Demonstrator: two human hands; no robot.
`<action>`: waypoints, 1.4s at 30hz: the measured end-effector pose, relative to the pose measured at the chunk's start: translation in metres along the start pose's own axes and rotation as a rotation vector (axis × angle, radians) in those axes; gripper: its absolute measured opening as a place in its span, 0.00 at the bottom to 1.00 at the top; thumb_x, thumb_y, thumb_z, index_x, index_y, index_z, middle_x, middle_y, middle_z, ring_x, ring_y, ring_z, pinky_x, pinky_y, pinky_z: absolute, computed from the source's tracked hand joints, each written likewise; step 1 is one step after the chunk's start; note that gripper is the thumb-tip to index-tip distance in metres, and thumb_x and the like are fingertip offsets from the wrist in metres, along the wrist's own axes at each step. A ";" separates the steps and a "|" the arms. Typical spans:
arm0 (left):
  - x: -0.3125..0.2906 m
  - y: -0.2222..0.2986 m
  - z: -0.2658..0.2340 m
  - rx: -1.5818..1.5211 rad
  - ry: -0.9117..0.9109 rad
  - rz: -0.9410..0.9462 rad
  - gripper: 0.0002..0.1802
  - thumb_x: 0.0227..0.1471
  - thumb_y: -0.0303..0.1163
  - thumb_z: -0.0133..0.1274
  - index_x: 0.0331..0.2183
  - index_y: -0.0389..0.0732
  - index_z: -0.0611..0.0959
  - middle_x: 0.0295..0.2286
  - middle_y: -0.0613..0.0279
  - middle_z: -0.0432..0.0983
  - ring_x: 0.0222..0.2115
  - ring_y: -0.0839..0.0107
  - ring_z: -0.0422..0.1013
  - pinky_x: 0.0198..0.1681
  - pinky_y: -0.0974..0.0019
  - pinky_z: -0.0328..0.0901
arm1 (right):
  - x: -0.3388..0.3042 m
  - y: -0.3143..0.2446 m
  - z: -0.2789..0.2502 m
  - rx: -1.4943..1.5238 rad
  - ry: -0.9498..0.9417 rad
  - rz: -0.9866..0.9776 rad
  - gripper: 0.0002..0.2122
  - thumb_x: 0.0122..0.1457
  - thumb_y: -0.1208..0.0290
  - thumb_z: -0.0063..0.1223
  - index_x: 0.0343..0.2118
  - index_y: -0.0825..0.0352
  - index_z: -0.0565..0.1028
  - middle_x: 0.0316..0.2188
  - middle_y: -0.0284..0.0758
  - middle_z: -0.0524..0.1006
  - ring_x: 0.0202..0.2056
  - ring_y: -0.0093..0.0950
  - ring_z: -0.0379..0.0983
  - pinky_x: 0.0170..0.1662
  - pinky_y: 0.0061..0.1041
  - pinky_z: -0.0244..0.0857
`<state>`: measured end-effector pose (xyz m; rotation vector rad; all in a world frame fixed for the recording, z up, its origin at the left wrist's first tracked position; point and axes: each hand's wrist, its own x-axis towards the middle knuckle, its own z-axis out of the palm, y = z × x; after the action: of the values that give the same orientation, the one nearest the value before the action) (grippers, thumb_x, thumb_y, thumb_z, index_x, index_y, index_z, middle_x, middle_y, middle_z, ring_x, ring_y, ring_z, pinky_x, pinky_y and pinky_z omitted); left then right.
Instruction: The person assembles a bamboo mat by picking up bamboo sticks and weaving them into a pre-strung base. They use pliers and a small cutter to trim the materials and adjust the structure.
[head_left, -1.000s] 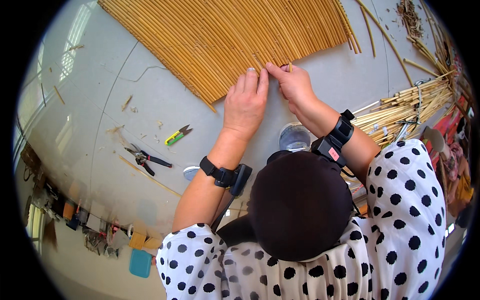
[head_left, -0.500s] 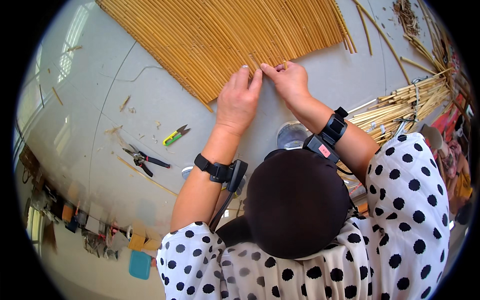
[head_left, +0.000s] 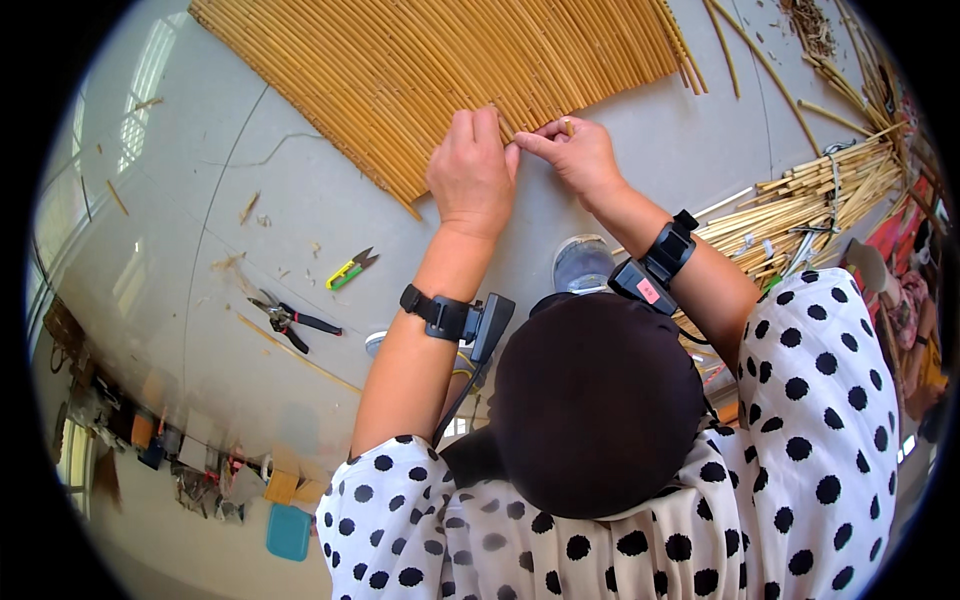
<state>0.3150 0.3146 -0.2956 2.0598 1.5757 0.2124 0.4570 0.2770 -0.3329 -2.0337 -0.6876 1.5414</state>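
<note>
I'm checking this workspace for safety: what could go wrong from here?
The bare-bladed snips lie on the floor, so a careless step or reach might cut someone.
Loose sticks to the right of the stick mat could roll underfoot.
The left hand and right hand are ungloved at the mat's edge, where a splinter might prick.

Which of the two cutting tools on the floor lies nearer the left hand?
The small snips with yellow and green handles; the black-handled cutters lie farther from the left hand.
</note>
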 end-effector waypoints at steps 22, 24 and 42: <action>0.007 -0.015 0.009 0.147 0.100 0.186 0.13 0.34 0.39 0.62 0.26 0.50 0.77 0.22 0.68 0.65 0.21 0.68 0.70 0.18 0.64 0.64 | 0.003 -0.002 0.001 -0.074 0.044 0.044 0.16 0.45 0.58 0.67 0.24 0.70 0.79 0.16 0.33 0.75 0.18 0.19 0.67 0.22 0.23 0.64; 0.007 -0.015 0.010 0.131 0.113 0.182 0.13 0.35 0.39 0.63 0.27 0.50 0.77 0.22 0.68 0.66 0.21 0.68 0.70 0.19 0.64 0.64 | 0.004 -0.002 -0.001 -0.062 0.020 0.058 0.16 0.46 0.59 0.67 0.24 0.70 0.79 0.16 0.32 0.75 0.18 0.19 0.67 0.22 0.23 0.63; 0.000 -0.016 0.010 0.040 0.136 0.137 0.16 0.37 0.38 0.63 0.33 0.49 0.80 0.25 0.67 0.69 0.26 0.67 0.71 0.26 0.65 0.67 | 0.001 -0.014 -0.006 0.019 -0.050 0.124 0.17 0.47 0.59 0.66 0.24 0.71 0.79 0.20 0.36 0.78 0.21 0.21 0.72 0.26 0.23 0.67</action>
<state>0.3057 0.3139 -0.3114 2.2282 1.5288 0.3807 0.4616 0.2881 -0.3233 -2.0642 -0.5718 1.6667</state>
